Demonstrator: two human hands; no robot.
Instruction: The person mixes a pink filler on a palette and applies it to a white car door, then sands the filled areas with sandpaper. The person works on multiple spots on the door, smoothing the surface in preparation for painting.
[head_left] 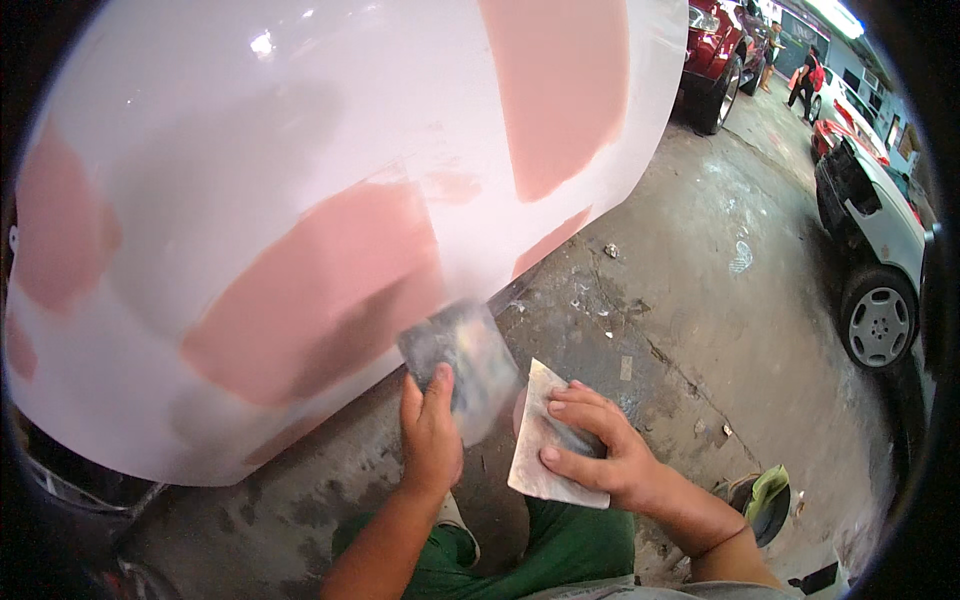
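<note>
My left hand (432, 432) grips the lower left edge of a thin grey rectangular sheet (468, 362), thumb on its face. The sheet is smeared by motion and smudged with pale marks. To its right, my right hand (600, 440) is closed on an off-white flat rectangular piece (538, 462) with a greyish smudge; its exact kind I cannot make out. The two pieces are held close together, below the near edge of a white car panel (250, 190). Pink filler patches (335, 290) mark the panel, one just beyond the grey sheet.
A stained concrete floor (690, 280) with cracks and bits of debris runs to the right. A dark round container (775, 508) with a yellow-green item stands at lower right. A white car (880, 230) lines the right side; a red vehicle (712, 50) and people (808, 80) are farther back.
</note>
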